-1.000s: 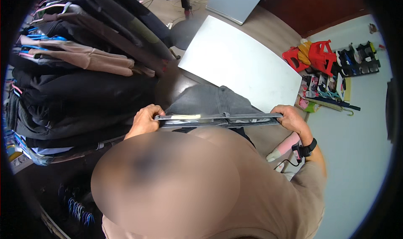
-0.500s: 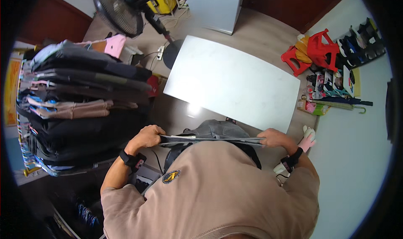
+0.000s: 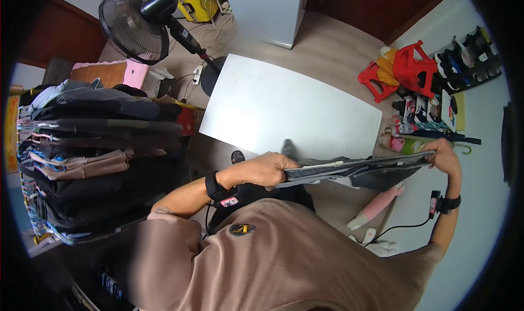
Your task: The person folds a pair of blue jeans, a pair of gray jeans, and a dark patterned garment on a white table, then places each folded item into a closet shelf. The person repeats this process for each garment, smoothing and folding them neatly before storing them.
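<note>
A pair of grey jeans (image 3: 357, 170) hangs from both my hands, its waistband stretched between them at a slant. My left hand (image 3: 266, 169) is closed round one end of the waistband, in front of my chest. Farther right and raised, my right hand (image 3: 442, 157) grips the other end. Most of the jeans' legs are hidden below the waistband; a narrow grey piece of cloth shows over the edge of the white table (image 3: 289, 101) just beyond my left hand.
On the left stands a rack of hanging clothes (image 3: 103, 125). A black fan (image 3: 136, 27) is at the far left. Red stools (image 3: 412, 65), a shoe rack (image 3: 469, 60) and umbrellas (image 3: 445, 136) line the right wall. A pink and white plush toy (image 3: 376, 207) lies below the jeans.
Both hands have carried the jeans to the right, away from the front of my body. The waistband was level and now slants up to the right. My view has shifted slightly.
</note>
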`<state>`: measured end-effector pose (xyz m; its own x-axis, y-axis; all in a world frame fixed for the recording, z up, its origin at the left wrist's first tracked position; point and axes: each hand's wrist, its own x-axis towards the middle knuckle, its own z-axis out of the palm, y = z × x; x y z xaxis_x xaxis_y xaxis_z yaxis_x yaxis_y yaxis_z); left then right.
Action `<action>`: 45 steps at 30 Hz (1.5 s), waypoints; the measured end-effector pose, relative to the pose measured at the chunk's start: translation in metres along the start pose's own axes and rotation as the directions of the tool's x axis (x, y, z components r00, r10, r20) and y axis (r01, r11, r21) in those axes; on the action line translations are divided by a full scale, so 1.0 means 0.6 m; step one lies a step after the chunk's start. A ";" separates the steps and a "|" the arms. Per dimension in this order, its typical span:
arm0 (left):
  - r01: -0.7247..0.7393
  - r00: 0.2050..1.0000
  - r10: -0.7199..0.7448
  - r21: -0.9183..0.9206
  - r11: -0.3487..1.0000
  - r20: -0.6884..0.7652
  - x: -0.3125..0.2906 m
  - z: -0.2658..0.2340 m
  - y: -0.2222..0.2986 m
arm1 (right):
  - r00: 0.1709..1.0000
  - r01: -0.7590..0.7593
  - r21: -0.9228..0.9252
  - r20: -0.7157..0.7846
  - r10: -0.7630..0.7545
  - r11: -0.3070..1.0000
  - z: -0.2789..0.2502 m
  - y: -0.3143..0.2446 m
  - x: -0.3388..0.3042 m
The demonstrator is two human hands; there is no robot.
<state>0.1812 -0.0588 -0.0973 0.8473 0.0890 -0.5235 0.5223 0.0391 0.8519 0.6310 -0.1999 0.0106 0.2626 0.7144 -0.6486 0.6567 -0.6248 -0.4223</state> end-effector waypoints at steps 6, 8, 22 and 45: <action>0.022 0.990 -0.058 -0.271 0.962 -0.125 0.031 -0.047 -0.139 | 0.885 0.305 -0.573 -0.123 -0.448 0.761 0.013 -0.220 0.135; 0.020 0.979 -0.096 -0.381 0.924 -0.180 0.037 -0.063 -0.232 | 0.815 0.439 -0.563 -0.078 -0.575 0.700 0.066 -0.262 0.251; 0.487 0.554 -0.529 -0.265 0.832 -0.643 0.059 -0.206 -0.696 | 0.937 0.345 0.443 -0.109 -0.332 0.828 0.847 -0.309 0.554; 0.367 0.899 0.078 0.837 0.405 -0.432 0.336 -0.233 -0.592 | 0.703 -0.244 0.139 -0.656 0.274 0.960 0.758 0.221 0.416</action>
<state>0.1529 0.0841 -0.5037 0.7604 0.5129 -0.3983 0.6035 -0.7846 0.1417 0.4621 -0.2480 -0.4955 0.8284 0.5380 -0.1561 0.4678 -0.8177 -0.3354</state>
